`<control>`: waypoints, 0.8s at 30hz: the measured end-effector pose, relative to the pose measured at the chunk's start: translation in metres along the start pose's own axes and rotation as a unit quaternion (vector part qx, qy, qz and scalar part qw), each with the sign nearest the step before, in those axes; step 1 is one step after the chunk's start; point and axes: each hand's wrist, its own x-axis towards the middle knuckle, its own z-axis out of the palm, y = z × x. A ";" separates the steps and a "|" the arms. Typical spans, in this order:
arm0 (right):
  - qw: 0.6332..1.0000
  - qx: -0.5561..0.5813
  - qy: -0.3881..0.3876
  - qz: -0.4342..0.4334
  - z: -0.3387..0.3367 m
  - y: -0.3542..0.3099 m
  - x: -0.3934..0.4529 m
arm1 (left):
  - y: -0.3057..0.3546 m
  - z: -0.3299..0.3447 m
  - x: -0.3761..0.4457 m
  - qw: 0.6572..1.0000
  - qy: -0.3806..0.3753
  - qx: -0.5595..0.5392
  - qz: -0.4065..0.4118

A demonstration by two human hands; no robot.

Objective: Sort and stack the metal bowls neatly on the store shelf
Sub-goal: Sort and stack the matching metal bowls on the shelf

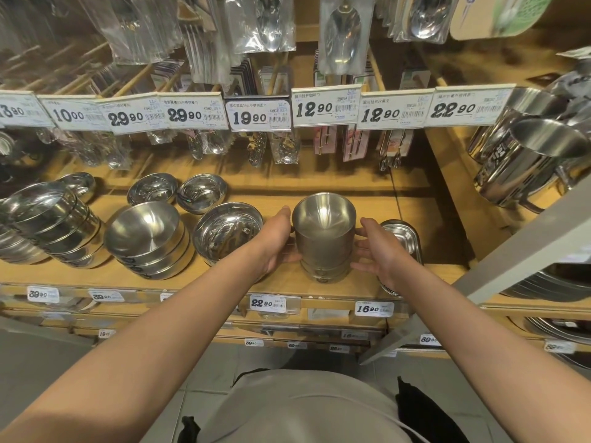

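While you are looking down through the head view, the wooden shelf (281, 282) is carrying several finished stacks to the left, and two small bowls (177, 190) are sitting loose behind (sorting is appearing partly done). Your left hand (277, 239) and right hand (380, 251) are flanking the tall bowl stack (324, 238), fingers straight and touching its sides.

Left hand (277, 238), right hand (380, 251) flank bowl stack (324, 238); shelf (224, 276).
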 end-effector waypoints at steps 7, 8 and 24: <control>0.998 0.047 -0.037 0.015 0.001 0.015 0.003 | -0.007 0.011 -0.006 0.995 -0.038 -0.059 -0.070; 0.998 0.057 -0.033 0.014 0.001 0.016 0.005 | -0.008 0.012 -0.006 0.995 -0.041 -0.059 -0.064; 0.999 0.034 -0.018 -0.004 0.000 0.013 0.021 | -0.007 0.017 -0.010 0.997 -0.045 -0.058 -0.017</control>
